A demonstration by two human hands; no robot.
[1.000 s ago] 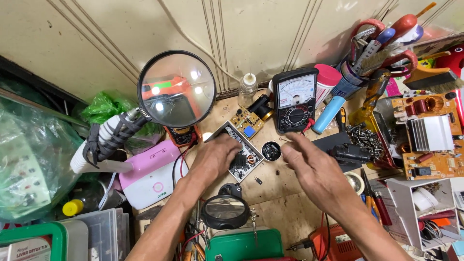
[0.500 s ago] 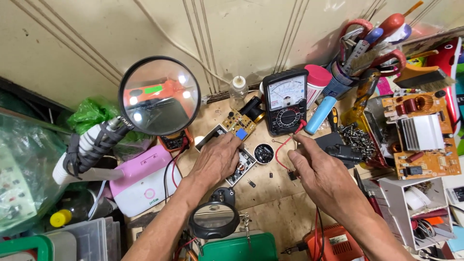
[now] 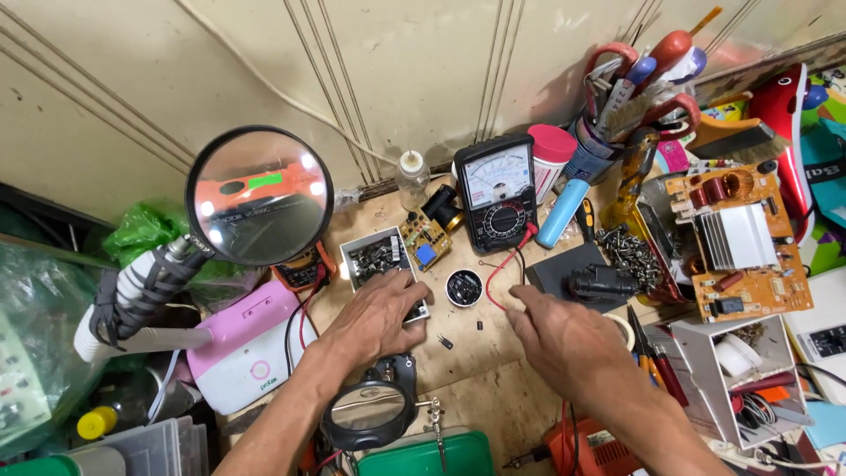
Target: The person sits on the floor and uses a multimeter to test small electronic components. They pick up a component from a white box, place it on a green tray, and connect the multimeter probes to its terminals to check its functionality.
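My left hand point(image 3: 381, 316) rests palm down on the wooden bench, its fingers over the near edge of a small white box of dark components point(image 3: 377, 259). My right hand point(image 3: 564, 342) lies palm down to the right, fingers slightly curled, holding nothing that I can see. Between the hands sit a small round black tin point(image 3: 463, 287) and two tiny dark parts point(image 3: 444, 340). Red and black test leads point(image 3: 500, 275) run from an analog multimeter point(image 3: 497, 192) toward my right hand. A small circuit board with a blue part point(image 3: 425, 240) lies just beyond the box.
A large magnifier on a flexible arm point(image 3: 259, 196) hangs at the left; a smaller lens point(image 3: 370, 412) stands near me. A cup of tools point(image 3: 622, 97), an orange circuit board with a heatsink point(image 3: 737, 236), a pile of screws point(image 3: 627, 254) and a white-pink device point(image 3: 243, 353) crowd the bench.
Both hands have drawn back toward me and now lie flatter on the bench. The view has shifted, so the multimeter and magnifier sit lower in the frame.
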